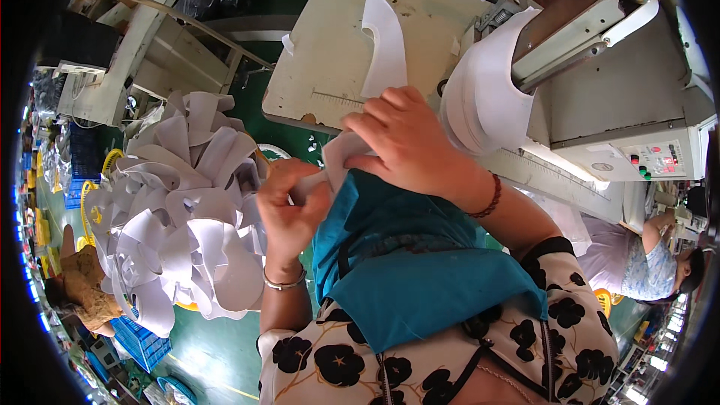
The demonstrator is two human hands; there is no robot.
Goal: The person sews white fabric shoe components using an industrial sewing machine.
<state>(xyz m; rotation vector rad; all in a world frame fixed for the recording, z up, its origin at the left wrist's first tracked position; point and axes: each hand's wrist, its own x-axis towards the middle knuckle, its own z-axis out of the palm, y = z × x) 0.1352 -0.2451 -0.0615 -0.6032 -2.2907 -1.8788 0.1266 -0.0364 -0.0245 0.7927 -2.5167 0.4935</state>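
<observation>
Between my hands, over my teal apron, is a curved white sheet piece [334, 154]. My left hand [291, 206] pinches its lower left end, thumb against the fingers. Bent over the upper right part, my right hand [405, 139] grips it with thumb and fingers; part of the piece is hidden beneath. Just beyond my right hand, another curved white piece [390, 49] lies flat on the worktable [315, 52]. To the right, a stack of white curved pieces [484, 82] hangs around the arm of a machine [562, 30].
At my left a large heap of curved white pieces [187, 202] overflows a yellow basket [88, 214]. A machine cabinet with a button panel [652, 159] stands at right. Blue crates [142, 341] sit on the green floor. Another person [637, 259] is at far right.
</observation>
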